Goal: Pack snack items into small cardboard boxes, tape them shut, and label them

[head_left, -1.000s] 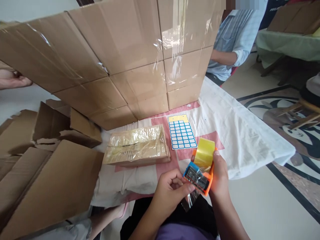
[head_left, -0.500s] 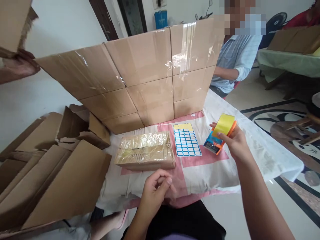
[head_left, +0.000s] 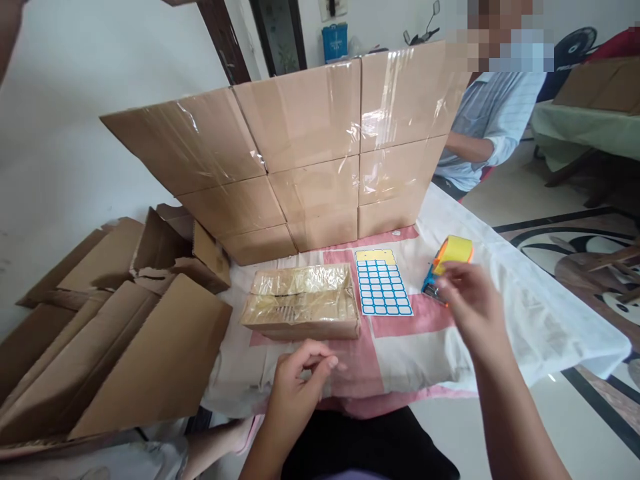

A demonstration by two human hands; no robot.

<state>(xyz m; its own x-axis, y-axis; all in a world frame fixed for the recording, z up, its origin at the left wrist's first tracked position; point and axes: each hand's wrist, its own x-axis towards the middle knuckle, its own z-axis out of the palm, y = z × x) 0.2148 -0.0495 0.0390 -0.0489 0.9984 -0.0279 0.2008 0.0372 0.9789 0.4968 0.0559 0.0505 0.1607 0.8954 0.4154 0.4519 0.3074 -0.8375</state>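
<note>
A closed cardboard box (head_left: pixel 303 327) with clear tape over its top lies on the table in front of me. Just short of its near side hovers my left hand (head_left: pixel 303 377), its fingers curled in and thumb close to the index finger; nothing shows in it. On the right, a tape dispenser (head_left: pixel 434 279), orange and blue with a yellow roll, rests on the cloth. My right hand (head_left: pixel 475 307) is in front of it, slightly blurred, fingers apart and partly covering it. Between box and dispenser lies a sheet of blue-bordered labels (head_left: pixel 384 288).
A tall wall of taped cardboard boxes (head_left: pixel 310 167) stands at the table's back. Flattened and opened cartons (head_left: pixel 155 353) are piled on the left. Beyond the boxes sits a person in a light shirt (head_left: pixel 505 120). The cloth-covered table (head_left: pixel 555 300) ends at the right.
My right hand has let go of the tape dispenser, which now rests on the table. The other person's hand and the cardboard at upper left have mostly left the view. My view has shifted slightly.
</note>
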